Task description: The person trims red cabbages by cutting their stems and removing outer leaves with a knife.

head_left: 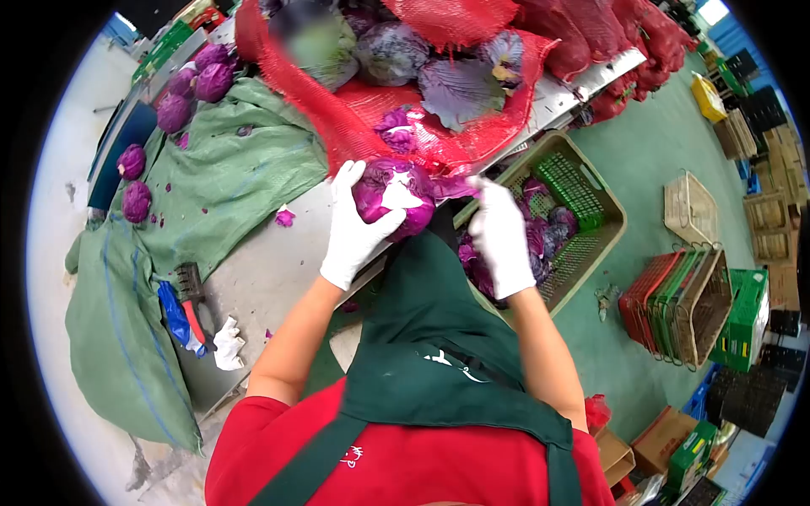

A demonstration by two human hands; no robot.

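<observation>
My left hand (353,221), in a white glove, is closed around the side of a red cabbage (368,196) with a pale cut base facing up. The cabbage is held over the table edge, in front of my dark green apron. To its right, my gloved right hand (503,234) pinches a purple cabbage leaf (454,186) that stretches out from the head. Just beyond, a red mesh sack (354,110) lies open with several untrimmed cabbages (392,54) in it. Below my right hand, a green plastic crate (603,207) contains loose purple leaves (540,240).
A green woven sheet (236,160) covers the table's left part, with several peeled cabbages (174,113) along it. A brush (193,295) and a crumpled white glove (228,344) lie nearer me. Stacked baskets (675,304) stand on the floor at right, beside cartons (662,438).
</observation>
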